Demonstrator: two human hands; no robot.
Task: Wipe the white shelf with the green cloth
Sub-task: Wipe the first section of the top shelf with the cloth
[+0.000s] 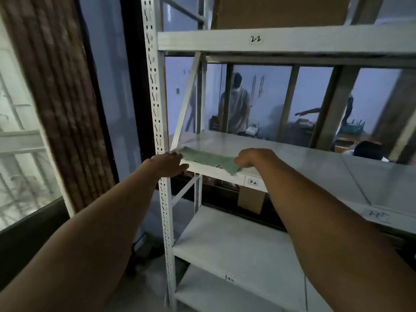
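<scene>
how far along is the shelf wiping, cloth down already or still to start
Done: the green cloth lies flat at the left front corner of the white shelf. In hand: the left hand and right hand hold its two ends. Left: the shelf stretching to the right has no cloth on it yet; whether any part is already wiped cannot be told from its surface.

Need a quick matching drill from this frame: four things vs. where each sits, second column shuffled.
Column 1:
1. green cloth
2. left hand
3. cardboard box
4. label 3-2

Column 2:
A. on the top shelf
B. spread on the shelf's front left corner
C. stuck on the shelf's front edge
D. at the cloth's left end, by the upright post

Pairs: 1-B, 2-D, 3-A, 4-C
</scene>
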